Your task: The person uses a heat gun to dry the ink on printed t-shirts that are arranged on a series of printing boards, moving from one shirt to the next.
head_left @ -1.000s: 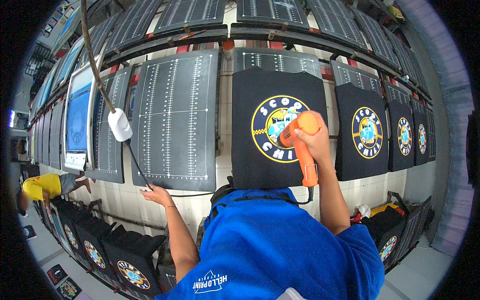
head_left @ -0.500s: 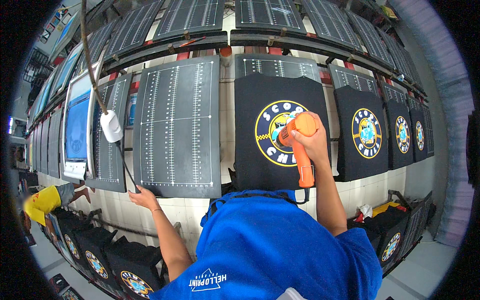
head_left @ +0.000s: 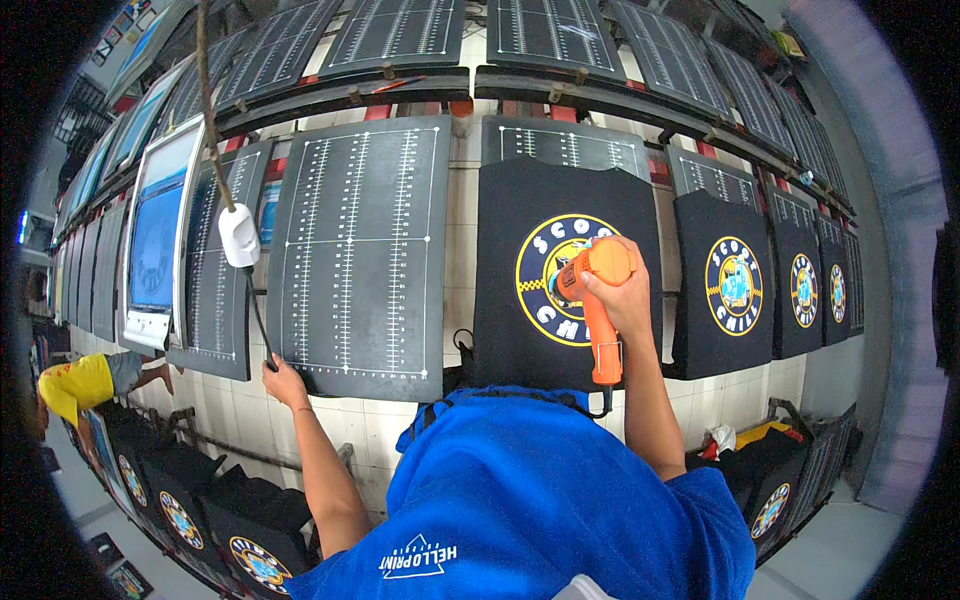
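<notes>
In my right hand [head_left: 628, 295] is an orange heat gun [head_left: 602, 345], gripped with its nozzle end over the round print [head_left: 541, 310] on a black T-shirt [head_left: 510, 370]. The gun and hand hide part of that print. The shirt is stretched over a dark printing board. Off to the left, my left hand [head_left: 286, 384] has its fingers closed on a black cable [head_left: 257, 318] near the lower left corner of a bare ruled board [head_left: 390, 300]. This cable runs up to a white plug connector [head_left: 239, 236] hanging from a brown cord [head_left: 210, 130].
More black shirts [head_left: 705, 345] with the same print lie on boards to the right. A framed printing screen [head_left: 155, 240] leans at the left. Another row of ruled boards [head_left: 395, 35] runs along the far side. Behind at left, a person in a yellow shirt [head_left: 75, 385] stands by more printed shirts.
My left hand has risen slightly along the cable, and its fingers look more closed. The heat gun stays over the same print. The whole view has shifted a little.
</notes>
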Motion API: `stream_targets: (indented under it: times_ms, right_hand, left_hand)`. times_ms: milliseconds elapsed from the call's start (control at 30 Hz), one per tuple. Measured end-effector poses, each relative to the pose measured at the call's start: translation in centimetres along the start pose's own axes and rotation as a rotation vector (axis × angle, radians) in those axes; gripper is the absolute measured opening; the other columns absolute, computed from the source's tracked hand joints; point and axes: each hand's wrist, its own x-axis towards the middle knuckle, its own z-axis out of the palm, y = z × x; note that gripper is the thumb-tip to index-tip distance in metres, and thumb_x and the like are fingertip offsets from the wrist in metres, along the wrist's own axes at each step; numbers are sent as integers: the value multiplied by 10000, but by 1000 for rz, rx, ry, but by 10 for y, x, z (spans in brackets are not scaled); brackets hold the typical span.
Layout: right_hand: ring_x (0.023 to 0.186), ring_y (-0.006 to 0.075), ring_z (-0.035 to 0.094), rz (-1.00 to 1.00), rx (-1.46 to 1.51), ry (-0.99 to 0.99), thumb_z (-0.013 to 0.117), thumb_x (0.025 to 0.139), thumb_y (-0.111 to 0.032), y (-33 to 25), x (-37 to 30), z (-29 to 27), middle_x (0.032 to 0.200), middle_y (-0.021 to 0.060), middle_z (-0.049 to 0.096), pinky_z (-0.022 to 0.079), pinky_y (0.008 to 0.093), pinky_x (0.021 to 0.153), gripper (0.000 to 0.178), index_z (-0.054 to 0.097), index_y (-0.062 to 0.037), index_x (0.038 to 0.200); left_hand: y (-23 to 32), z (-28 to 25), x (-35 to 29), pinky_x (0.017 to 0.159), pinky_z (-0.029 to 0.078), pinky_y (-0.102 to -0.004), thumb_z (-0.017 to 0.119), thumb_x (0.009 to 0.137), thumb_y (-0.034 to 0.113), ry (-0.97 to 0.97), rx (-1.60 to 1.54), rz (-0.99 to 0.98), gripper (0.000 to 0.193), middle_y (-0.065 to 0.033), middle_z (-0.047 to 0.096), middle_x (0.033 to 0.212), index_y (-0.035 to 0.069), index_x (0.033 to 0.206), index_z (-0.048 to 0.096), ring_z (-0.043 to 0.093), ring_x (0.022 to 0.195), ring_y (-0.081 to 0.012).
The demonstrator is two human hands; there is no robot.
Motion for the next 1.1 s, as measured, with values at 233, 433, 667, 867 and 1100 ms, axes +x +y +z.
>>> stream_targets:
  times_ms: [233,433,667,867,1100]
  right_hand:
    - [974,163,584,-25,33,-14,805,670,-118,6,-2,3,1046,61,592,467,315,890,540,527,-33,1125]
    - [965,168,581,-21,92,-45,805,661,-108,-1,-3,8,1046,65,588,462,311,895,538,527,-30,1116]
    - [973,185,575,-80,38,10,781,659,-83,10,-9,8,1039,75,582,450,319,914,555,514,-20,1141]
    - [1014,200,565,-164,88,-71,725,707,-61,22,-14,-2,1095,104,580,436,327,942,514,503,-7,1168]
    - [1057,218,549,-175,69,-77,745,665,-41,20,-31,-9,1128,111,561,414,347,976,564,495,-4,1169]
  left_hand:
    - [0,4,-5,999,362,-439,533,924,343,60,28,-25,483,-233,574,1190,-48,1206,555,504,1137,-374]
    - [4,2,-8,983,367,-446,566,901,275,174,-32,-19,418,-231,583,1140,-54,1159,571,502,1109,-383]
    - [8,2,-8,1007,347,-441,584,901,296,161,-84,-49,418,-220,564,1167,-49,1136,557,467,1149,-375]
    - [8,-9,-15,1029,341,-425,576,906,305,140,-128,-117,453,-212,549,1195,-43,1194,535,436,1187,-367]
    - [-8,6,-15,1054,309,-449,541,921,269,144,-114,14,445,-226,504,1251,-41,1237,497,404,1213,-394]
